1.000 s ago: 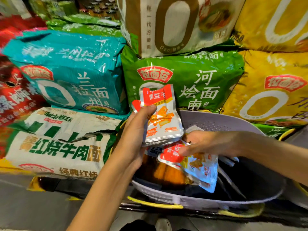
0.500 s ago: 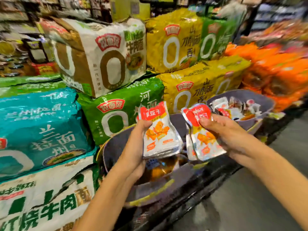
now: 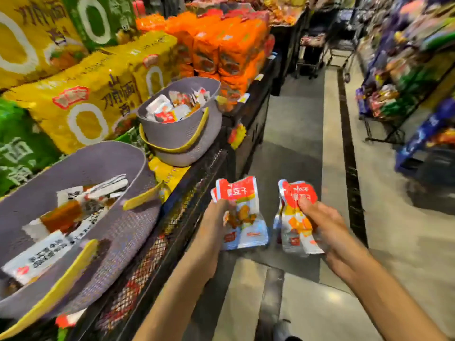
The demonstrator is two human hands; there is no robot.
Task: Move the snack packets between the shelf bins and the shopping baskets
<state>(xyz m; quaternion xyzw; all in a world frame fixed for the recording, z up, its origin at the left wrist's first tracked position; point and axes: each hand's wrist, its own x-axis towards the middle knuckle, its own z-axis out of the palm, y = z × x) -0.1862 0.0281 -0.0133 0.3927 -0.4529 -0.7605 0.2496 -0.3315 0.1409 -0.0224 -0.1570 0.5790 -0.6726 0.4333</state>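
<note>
My left hand (image 3: 213, 225) grips a small stack of red-and-white snack packets (image 3: 242, 215) out over the aisle floor. My right hand (image 3: 320, 220) holds another bunch of the same packets (image 3: 294, 217) beside it. Both hands are to the right of the shelf edge. A grey basket with yellow handles (image 3: 118, 217) sits near left on the shelf, holding a few packets. A second grey basket (image 3: 187, 136) stands farther back, filled with several packets.
Stacked noodle multipacks, yellow (image 3: 86, 94), green (image 3: 14, 148) and orange (image 3: 221, 45), line the shelf behind the baskets. A black wire shelf front (image 3: 172, 217) runs along the aisle. More shelving (image 3: 406, 82) stands on the right, with a shopping cart (image 3: 342, 40) far down the aisle.
The view has swung right toward the aisle. Both hands have moved away from the near basket, carrying their packets out over the floor.
</note>
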